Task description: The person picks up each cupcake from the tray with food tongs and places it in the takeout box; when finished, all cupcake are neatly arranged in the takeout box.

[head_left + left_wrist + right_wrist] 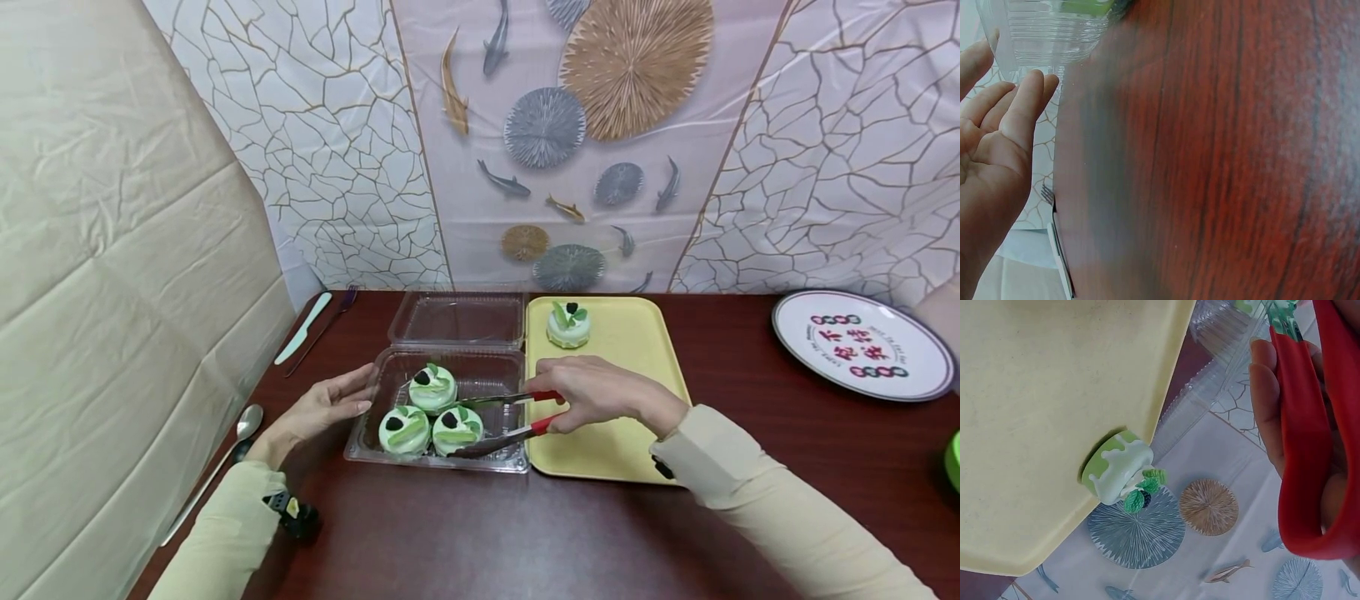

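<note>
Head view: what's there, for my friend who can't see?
A person's right grip holds red-handled tongs at one of three round pale green cakes in a clear plastic box, left grip beside it. Another cake is on a rectangular yellow tray.

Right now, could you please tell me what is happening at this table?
A person's right hand holds red-handled tongs, their tips on either side of the front-right cake in an open clear container; whether they touch it, I cannot tell. The left hand is at the container's left side. Two other cakes are in there, and a fourth cake stands on the yellow tray.
</note>
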Tool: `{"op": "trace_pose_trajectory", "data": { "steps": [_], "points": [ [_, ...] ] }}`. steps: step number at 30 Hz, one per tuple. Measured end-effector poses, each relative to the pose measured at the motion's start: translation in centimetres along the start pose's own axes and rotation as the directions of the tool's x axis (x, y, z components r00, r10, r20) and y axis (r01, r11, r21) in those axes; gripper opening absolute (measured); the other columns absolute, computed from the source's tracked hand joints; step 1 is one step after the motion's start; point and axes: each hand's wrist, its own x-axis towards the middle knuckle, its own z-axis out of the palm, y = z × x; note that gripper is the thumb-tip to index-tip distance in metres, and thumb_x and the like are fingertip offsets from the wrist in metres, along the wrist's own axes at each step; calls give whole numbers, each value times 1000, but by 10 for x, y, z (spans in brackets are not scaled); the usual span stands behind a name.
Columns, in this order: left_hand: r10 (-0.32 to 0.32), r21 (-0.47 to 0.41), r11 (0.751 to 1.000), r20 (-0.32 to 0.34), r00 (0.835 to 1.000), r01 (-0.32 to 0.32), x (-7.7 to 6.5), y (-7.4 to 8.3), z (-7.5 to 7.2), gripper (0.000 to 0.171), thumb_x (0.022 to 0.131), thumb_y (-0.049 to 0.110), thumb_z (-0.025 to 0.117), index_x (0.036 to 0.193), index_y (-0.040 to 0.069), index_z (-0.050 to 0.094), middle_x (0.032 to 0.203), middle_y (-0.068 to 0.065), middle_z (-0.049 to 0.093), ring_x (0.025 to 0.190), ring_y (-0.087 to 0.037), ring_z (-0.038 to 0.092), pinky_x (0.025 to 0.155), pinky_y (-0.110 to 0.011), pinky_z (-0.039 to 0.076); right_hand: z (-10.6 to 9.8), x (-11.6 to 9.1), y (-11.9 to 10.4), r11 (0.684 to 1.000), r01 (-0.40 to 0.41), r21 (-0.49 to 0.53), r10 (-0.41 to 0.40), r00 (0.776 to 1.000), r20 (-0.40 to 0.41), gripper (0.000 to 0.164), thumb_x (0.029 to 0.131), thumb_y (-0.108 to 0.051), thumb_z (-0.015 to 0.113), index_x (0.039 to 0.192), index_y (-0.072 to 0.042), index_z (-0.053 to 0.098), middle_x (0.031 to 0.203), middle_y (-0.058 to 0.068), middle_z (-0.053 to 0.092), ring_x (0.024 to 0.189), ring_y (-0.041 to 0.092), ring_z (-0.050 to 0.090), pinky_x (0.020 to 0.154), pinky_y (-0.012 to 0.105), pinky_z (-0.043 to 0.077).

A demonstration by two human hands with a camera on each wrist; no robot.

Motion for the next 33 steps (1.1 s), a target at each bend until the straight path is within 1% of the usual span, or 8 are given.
{"op": "trace_pose_trajectory", "data": {
  "steps": [11, 19, 22, 24, 26, 28, 31, 33],
  "points": [
    [3, 27, 1000, -20, 1000, -2, 0, 0, 1, 75, 96, 8, 60, 154, -4, 14, 160, -28, 14, 121, 11, 49, 96, -10, 43, -2, -4, 4, 1000, 6, 24, -6, 1000, -13, 44, 70, -17, 75, 113, -11, 71, 78, -6, 51, 64, 3, 38, 56, 20, 33],
    [5, 30, 1000, -33, 999, -4, 0, 0, 2, 73, 97, 7, 59, 154, -4, 16, 160, -28, 16, 121, 10, 49, 96, -10, 43, -8, -14, 11, 995, 34, 96, -28, 998, -55, 41, 73, -18, 78, 113, -8, 70, 82, -5, 54, 68, 3, 41, 61, 20, 37],
    [7, 30, 1000, -36, 999, -6, -1, 0, 2, 73, 97, 7, 59, 154, -4, 16, 160, -28, 16, 120, 11, 49, 95, -10, 44, -9, -23, 15, 990, 27, 136, -14, 996, -90, 44, 75, -17, 78, 117, -7, 69, 89, -4, 58, 73, 5, 46, 66, 22, 41],
    [8, 30, 1000, -37, 999, -7, -1, 0, 2, 73, 96, 7, 59, 154, -4, 16, 160, -28, 16, 120, 11, 49, 95, -10, 44, -10, -30, 19, 988, 15, 153, 6, 991, -136, 46, 77, -17, 78, 120, -6, 68, 100, -2, 63, 83, 9, 54, 74, 26, 47],
    [7, 27, 1000, -37, 999, -6, -1, 0, 2, 73, 96, 7, 59, 154, -4, 16, 160, -28, 15, 120, 11, 49, 95, -10, 44, -10, -40, 24, 986, 12, 164, 23, 978, -208, 48, 77, -16, 79, 122, -5, 67, 107, 1, 66, 91, 11, 57, 80, 29, 49],
    [6, 23, 1000, -34, 999, -5, 0, 0, 2, 74, 96, 7, 59, 154, -4, 15, 160, -28, 14, 120, 12, 49, 95, -10, 44, -10, -51, 31, 983, 13, 184, 41, 956, -289, 50, 77, -14, 80, 124, -3, 66, 108, 3, 66, 94, 12, 58, 80, 29, 50],
    [2, 21, 1000, -32, 999, -1, 0, -1, 2, 74, 96, 7, 60, 154, -4, 15, 160, -27, 14, 121, 11, 49, 96, -10, 43, -8, -69, 43, 982, -18, 189, 95, 909, -405, 52, 75, -9, 82, 124, -2, 65, 102, 3, 65, 87, 7, 55, 72, 21, 48],
    [3, 27, 1000, -31, 1000, -3, 0, -1, 2, 74, 96, 8, 60, 154, -4, 15, 161, -27, 14, 121, 10, 49, 96, -9, 43, -6, -81, 52, 981, -70, 179, 147, 876, -460, 53, 73, -8, 83, 123, -3, 65, 100, 4, 64, 84, 4, 52, 69, 17, 45]
  ]
}}
